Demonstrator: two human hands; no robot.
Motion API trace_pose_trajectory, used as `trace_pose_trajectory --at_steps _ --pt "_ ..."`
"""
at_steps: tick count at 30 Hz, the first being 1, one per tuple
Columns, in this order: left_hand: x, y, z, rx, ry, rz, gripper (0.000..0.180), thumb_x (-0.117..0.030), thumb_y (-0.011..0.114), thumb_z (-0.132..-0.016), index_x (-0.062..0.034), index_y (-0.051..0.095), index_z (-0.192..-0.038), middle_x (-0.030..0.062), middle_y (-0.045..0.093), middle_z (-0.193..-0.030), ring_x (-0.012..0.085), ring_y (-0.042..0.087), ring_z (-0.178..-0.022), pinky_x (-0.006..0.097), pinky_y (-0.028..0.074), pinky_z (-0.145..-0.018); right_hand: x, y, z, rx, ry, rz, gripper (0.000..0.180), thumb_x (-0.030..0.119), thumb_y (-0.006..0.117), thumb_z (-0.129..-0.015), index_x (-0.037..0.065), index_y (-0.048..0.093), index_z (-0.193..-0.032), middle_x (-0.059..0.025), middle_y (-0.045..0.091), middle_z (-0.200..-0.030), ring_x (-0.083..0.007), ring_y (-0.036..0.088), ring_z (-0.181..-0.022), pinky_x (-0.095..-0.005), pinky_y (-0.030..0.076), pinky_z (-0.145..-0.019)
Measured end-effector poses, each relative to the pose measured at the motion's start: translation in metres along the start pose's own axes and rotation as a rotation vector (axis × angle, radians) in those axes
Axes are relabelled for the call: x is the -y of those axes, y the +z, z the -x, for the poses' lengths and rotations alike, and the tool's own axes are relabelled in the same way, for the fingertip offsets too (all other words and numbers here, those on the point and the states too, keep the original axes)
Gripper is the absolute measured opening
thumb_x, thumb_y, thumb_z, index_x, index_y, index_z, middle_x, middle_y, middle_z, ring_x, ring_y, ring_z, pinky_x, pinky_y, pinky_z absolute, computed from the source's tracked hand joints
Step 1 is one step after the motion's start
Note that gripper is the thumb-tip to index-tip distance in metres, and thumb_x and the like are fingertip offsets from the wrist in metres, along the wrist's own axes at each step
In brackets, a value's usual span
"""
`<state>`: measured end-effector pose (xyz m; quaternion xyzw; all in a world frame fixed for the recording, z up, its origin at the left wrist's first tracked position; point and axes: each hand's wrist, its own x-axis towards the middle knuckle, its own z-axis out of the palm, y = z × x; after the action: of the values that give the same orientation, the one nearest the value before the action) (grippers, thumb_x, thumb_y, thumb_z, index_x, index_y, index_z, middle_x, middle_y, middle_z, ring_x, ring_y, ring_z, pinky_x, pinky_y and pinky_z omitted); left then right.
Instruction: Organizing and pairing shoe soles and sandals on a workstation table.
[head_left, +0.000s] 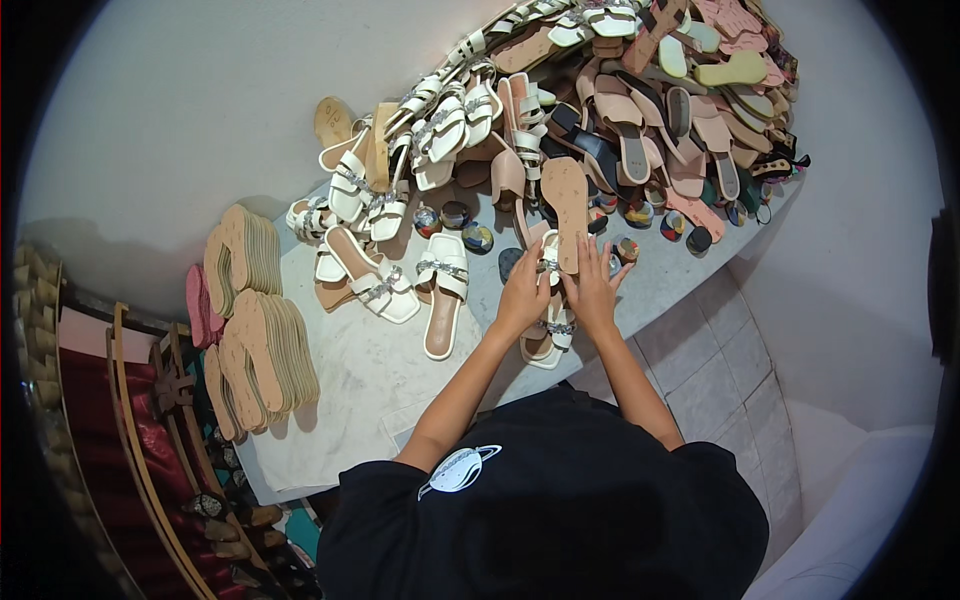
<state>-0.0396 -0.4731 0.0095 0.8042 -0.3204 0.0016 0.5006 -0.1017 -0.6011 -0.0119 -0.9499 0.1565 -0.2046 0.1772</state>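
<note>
The sole (566, 205) points lengthwise away from the person, narrow end between both hands, nearer the right hand (597, 285), fingers fanned; whether that grip or the left hand's (523, 297) pinches, I cannot tell. Below: white sandal (543, 350), counter (370, 400).

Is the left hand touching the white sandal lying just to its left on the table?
Apart: the head view shows pale tabletop between the left hand and that white sandal.
</note>
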Motion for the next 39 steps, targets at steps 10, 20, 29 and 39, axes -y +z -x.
trace_pose_trajectory --at_steps 10,20,29,39 --pt "0.015 0.006 -0.004 0.001 -0.111 0.268 0.045 -0.016 0.044 -0.091 0.0051 0.032 -0.128 0.0185 0.050 -0.119 0.0217 0.050 -0.108 0.030 0.041 -0.088 -0.001 -0.009 0.009 -0.149 -0.018 -0.070 0.060 0.028 0.053 -0.082 0.005 0.032 -0.133 -0.0127 0.037 -0.134 -0.0285 0.029 -0.127 -0.0637 -0.008 -0.096" --pt "-0.021 0.008 -0.001 0.001 -0.320 0.839 0.032 -0.020 0.037 -0.095 0.0028 0.046 -0.116 0.0054 0.058 -0.100 0.0085 0.056 -0.089 0.021 0.046 -0.076 0.007 -0.036 0.066 -0.071 -0.274 -0.254 0.058 0.032 0.058 -0.080 0.005 0.040 -0.129 -0.0163 0.038 -0.132 -0.0320 0.031 -0.126 -0.0602 -0.009 -0.098" --pt "-0.019 0.005 0.026 0.099 -0.387 0.858 0.030 -0.017 0.042 -0.093 0.0025 0.046 -0.116 0.0048 0.058 -0.099 0.0072 0.057 -0.082 0.020 0.046 -0.071 -0.006 -0.052 0.016 -0.068 -0.407 -0.347 0.060 0.042 0.041 -0.085 0.008 0.031 -0.134 -0.0178 0.022 -0.140 -0.0374 0.010 -0.132 -0.0628 -0.008 -0.097" --pt "-0.046 -0.001 0.031 0.381 -0.370 0.823 0.032 -0.020 0.045 -0.092 -0.0007 0.047 -0.119 -0.0005 0.056 -0.097 0.0044 0.052 -0.084 0.019 0.044 -0.069 -0.010 -0.060 -0.052 -0.064 -0.491 0.102 0.068 0.053 0.020 -0.088 0.008 0.022 -0.138 -0.0103 0.016 -0.144 -0.0345 0.006 -0.133 -0.0678 -0.009 -0.092"
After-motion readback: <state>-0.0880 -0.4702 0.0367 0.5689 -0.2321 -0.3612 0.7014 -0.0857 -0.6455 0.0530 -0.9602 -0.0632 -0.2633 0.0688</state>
